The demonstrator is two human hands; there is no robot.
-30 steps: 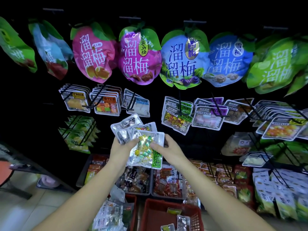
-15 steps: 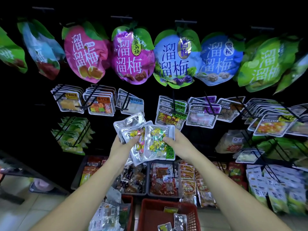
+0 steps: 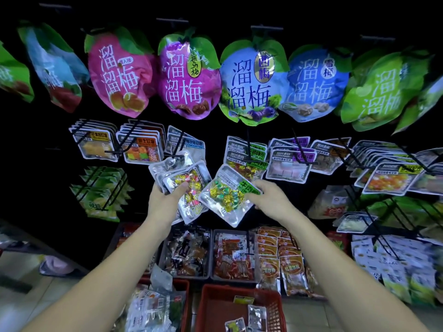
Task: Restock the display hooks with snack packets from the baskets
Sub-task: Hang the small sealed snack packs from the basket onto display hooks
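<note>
A right hand (image 3: 269, 196) pinched one glossy, crinkled candy packet (image 3: 225, 196) just below the display hooks (image 3: 250, 149), while the left hand (image 3: 165, 197) clutched a fanned stack of foil packets (image 3: 182, 185); red mesh basket (image 3: 275, 310) stood below.

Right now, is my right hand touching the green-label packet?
Touching. The head view shows the right hand pinching the green-label packet at its labelled corner.

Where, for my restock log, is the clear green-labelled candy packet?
Head view, centre: right hand holds the clear green-labelled packet, beside the left hand and its packet stack.
</note>
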